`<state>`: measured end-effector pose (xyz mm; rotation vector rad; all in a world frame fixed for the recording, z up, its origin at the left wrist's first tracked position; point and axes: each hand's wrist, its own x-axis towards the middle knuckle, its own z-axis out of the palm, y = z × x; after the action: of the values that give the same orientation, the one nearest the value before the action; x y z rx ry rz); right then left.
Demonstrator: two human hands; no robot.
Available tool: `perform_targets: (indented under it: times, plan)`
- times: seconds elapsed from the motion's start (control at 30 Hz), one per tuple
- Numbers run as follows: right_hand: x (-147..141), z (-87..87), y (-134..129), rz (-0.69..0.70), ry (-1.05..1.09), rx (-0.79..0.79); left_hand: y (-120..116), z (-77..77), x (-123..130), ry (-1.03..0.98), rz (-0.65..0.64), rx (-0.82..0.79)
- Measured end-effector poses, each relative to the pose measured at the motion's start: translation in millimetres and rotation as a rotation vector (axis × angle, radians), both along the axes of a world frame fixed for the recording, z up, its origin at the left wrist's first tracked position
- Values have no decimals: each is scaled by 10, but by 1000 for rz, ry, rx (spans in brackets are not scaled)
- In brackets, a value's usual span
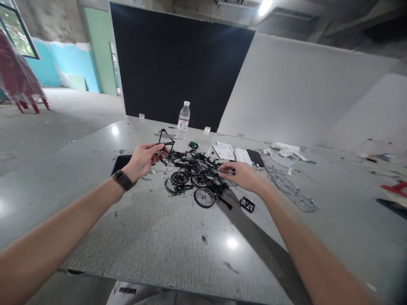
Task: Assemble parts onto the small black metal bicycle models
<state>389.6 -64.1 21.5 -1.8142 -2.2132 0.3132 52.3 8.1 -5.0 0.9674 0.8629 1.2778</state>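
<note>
The left hand (148, 157) is closed in a pinch on a thin black frame (165, 144), which it holds raised at the left end of a heap of small black and green bicycle parts (190, 163) on the desk (152, 228). A dark band is on the left wrist. The right hand (237, 173) is partly open, fingers curled, at the right side of the heap; whether its fingertips grip any part cannot be determined. Spoked wheels lie at the near side of the heap, the nearest being a black-rimmed wheel (204, 198). A small black tray (247, 204) lies to the right of that wheel. The water bottle (183, 120) stands upright behind the heap. Printed sheets (223, 151) lie behind the right hand, and grey lattice strips (291, 188) lie to its right.
</note>
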Motion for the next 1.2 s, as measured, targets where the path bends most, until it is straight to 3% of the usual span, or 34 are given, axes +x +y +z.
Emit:
perform_targets:
  times: [0.2,0.53,0.7,0.97,1.2]
  plan:
    - [94,-52,-123,58,-36,-195,-38,-38,52,17,-14,-15]
    - [116,-67,-114,15,-86,-123,-63,-63,96,36,-5,-35]
    - [105,7,-143,97,-125,-218,-68,-71,97,59,-18,-24]
    - [49,-88,-98,84,-147,-242,-95,-51,113,62,-6,-34]
    - [37,15,-149,66,-133,-252,-110,-31,119,63,-3,-38]
